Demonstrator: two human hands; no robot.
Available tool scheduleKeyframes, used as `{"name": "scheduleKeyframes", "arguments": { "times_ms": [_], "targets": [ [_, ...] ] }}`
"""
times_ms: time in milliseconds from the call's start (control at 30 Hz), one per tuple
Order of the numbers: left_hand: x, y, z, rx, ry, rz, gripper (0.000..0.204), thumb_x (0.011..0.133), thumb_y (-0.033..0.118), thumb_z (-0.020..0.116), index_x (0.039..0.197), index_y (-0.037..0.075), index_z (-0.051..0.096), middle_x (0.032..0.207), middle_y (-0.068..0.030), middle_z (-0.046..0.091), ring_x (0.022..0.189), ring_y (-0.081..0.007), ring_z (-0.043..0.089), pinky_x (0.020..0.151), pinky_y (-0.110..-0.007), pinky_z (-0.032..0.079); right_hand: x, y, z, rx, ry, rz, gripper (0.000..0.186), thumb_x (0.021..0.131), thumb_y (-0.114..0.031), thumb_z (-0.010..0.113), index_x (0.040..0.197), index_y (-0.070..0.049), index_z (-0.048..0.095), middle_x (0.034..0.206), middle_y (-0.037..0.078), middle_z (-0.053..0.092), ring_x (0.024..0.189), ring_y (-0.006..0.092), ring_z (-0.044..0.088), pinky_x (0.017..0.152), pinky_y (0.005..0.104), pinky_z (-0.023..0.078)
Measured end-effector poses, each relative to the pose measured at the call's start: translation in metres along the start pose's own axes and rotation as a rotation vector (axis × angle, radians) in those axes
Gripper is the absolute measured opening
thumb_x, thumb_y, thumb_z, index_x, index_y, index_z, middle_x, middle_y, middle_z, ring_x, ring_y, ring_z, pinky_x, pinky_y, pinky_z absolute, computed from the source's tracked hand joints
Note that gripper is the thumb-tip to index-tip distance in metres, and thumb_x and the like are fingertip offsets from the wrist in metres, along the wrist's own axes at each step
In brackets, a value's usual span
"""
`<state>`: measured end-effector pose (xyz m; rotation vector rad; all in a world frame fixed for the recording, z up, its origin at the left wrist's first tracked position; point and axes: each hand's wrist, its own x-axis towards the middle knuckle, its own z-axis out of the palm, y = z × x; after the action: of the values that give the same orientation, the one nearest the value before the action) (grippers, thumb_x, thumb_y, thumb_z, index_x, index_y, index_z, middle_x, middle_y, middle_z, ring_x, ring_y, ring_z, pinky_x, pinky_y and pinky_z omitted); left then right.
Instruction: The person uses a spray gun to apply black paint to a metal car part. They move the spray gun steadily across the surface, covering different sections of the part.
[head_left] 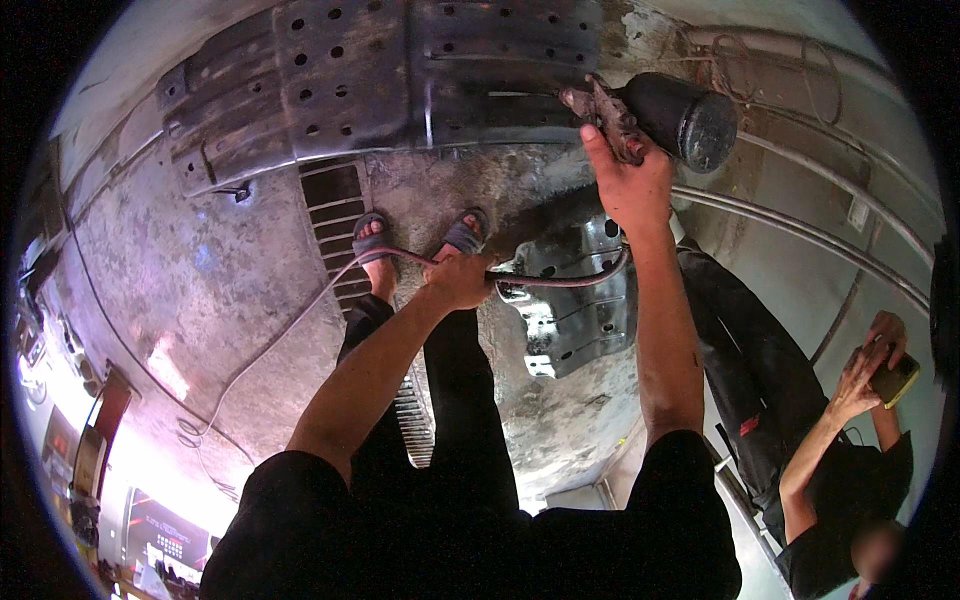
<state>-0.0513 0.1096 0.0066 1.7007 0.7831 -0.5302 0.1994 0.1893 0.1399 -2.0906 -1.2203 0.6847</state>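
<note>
My right hand (636, 188) is closed around a spray gun (612, 118) with a grimy, crusted body. A black cylindrical cup (690, 122) is attached to the gun and tilts to the right. My left hand (463, 281) grips a reddish-brown hose (570, 281). From there the hose curves up behind my right wrist on one side and trails left across the floor on the other. Beyond the gun, a long dark metal panel (350, 85) with rows of round holes leans along the far wall. A smaller, shiny metal plate (578, 300) stands below my right hand.
A slotted floor drain (336, 205) runs by my sandaled feet. Pipes (820, 240) follow the right wall. At the right, another person (845, 490) in black holds up a phone (893, 381). Hose loops (195, 428) lie on the stained concrete floor (240, 270) to the left.
</note>
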Motion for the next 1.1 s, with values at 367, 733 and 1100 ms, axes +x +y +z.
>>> {"name": "scheduleKeyframes", "arguments": {
  "times_ms": [367, 733, 1100],
  "targets": [
    [0.085, 0.099, -0.094, -0.87, 0.511, 0.176, 0.061, 0.092, 0.049, 0.061, 0.128, 0.0, 0.058, 0.119, -0.0242, 0.065, 0.114, -0.0336, 0.062, 0.097, -0.039, 0.047, -0.03, 0.021, -0.04, -0.218, 0.011, 0.143, 0.035, 0.092, -0.032, 0.067, 0.115, -0.006, 0.067, 0.095, 0.02, 0.072, 0.091, 0.0391, 0.07, 0.078, 0.0445, 0.054],
    [0.128, 0.172, -0.159, -0.344, 0.414, 0.113, 0.048, 0.09, 0.05, 0.059, 0.1, 0.005, 0.074, 0.099, -0.0226, 0.07, 0.103, -0.0412, 0.065, 0.093, -0.046, 0.051, -0.046, 0.033, -0.05, -0.047, 0.007, 0.163, 0.036, 0.092, -0.026, 0.068, 0.119, -0.003, 0.065, 0.091, 0.018, 0.07, 0.085, 0.0333, 0.069, 0.078, 0.0401, 0.053],
    [0.144, 0.16, -0.169, -0.204, 0.432, 0.154, 0.044, 0.089, 0.045, 0.06, 0.092, 0.003, 0.075, 0.097, -0.0244, 0.069, 0.097, -0.0425, 0.065, 0.091, -0.046, 0.052, -0.029, 0.033, -0.043, -0.111, 0.023, 0.113, 0.037, 0.091, -0.035, 0.069, 0.11, -0.003, 0.068, 0.096, 0.019, 0.071, 0.089, 0.0394, 0.069, 0.08, 0.0431, 0.052]
  ]
}}
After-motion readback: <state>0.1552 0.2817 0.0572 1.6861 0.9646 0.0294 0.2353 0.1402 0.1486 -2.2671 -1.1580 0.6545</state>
